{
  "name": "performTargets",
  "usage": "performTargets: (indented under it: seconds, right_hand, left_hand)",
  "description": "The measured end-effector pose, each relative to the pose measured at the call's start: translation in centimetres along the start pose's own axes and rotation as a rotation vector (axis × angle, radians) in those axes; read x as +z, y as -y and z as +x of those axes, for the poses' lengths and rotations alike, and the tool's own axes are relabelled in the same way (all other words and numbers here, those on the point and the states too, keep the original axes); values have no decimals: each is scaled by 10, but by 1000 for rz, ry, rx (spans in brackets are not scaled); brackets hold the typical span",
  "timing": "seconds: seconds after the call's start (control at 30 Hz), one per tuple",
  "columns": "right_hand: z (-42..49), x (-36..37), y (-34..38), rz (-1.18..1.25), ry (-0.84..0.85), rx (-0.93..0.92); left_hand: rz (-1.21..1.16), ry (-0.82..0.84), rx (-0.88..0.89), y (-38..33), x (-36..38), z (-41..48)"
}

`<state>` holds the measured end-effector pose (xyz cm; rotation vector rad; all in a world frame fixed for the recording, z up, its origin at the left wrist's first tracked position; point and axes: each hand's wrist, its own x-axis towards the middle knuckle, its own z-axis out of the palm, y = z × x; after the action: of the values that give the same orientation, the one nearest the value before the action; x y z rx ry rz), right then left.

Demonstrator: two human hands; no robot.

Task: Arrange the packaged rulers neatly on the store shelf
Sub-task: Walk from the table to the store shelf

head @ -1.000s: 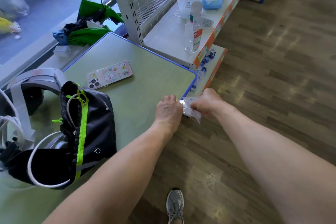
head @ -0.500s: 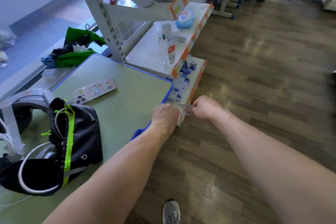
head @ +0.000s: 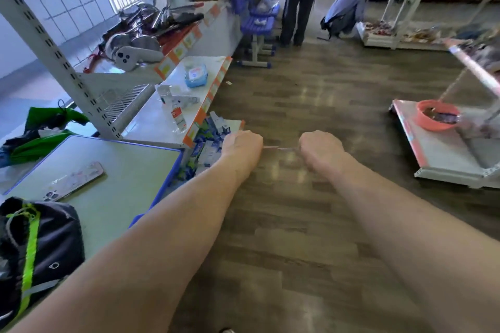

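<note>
A thin clear packaged ruler hangs level above the wooden floor, seen edge-on. My left hand grips one end of it and my right hand grips the other, both with curled fingers. Just left of my left hand, the bottom shelf of the white store rack holds a heap of blue-and-white packages. The shelf above it carries a clear bottle and small items.
A green table with a phone and a black bag sits at my left. Another low shelf with a pink bowl stands to the right. Two people are at the far end by blue chairs.
My view has lifted from the table corner to the aisle. Both hands moved up and away from the table edge and spread apart, holding the ruler stretched between them.
</note>
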<state>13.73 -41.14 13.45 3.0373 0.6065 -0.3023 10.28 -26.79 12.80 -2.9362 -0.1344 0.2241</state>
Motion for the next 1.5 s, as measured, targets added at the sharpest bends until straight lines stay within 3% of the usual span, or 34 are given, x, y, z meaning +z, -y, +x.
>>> performTargets:
  seconds: [0.27,0.53,1.5]
  right_hand:
    - [-64,-36,-116,-22,-144,197]
    - [-84,-62,-184,-103,-273,305]
    - [68,-140,-329,-168,-324,787]
  left_hand:
    - [-14,-187,128,-102,-69,-1]
    - [-7,-310,248,-164,-120,22]
    - [40,-528,664,-275,-231,282]
